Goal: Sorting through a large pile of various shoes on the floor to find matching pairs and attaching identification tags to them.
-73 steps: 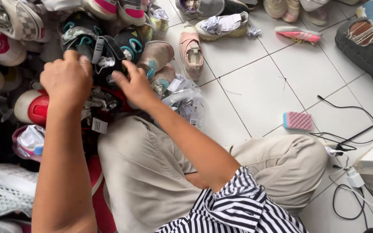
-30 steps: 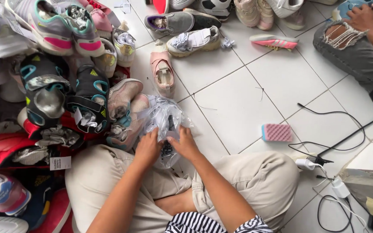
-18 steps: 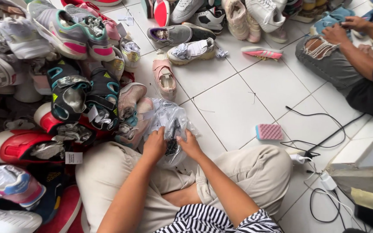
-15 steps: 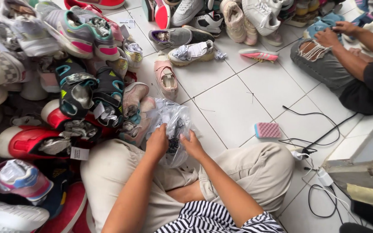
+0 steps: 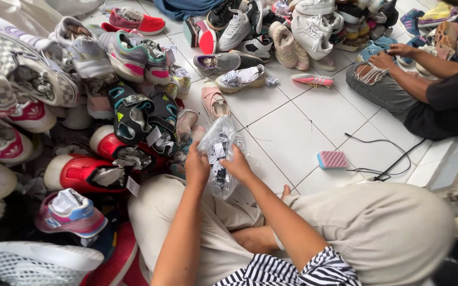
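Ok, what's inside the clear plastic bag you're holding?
Small dark and white pieces show through the clear plastic bag; the crinkled film blurs what they are. The left hand and right hand cover its middle.

1. Clear plastic bag: crumpled, transparent, dark contents with small white tags inside; held upright between left hand and right hand, above the lap, both hands closed on its sides.

2. White paper tag: small, rectangular, hanging off red shoe.

3. White tag: rectangular, tilted, on black sandal.
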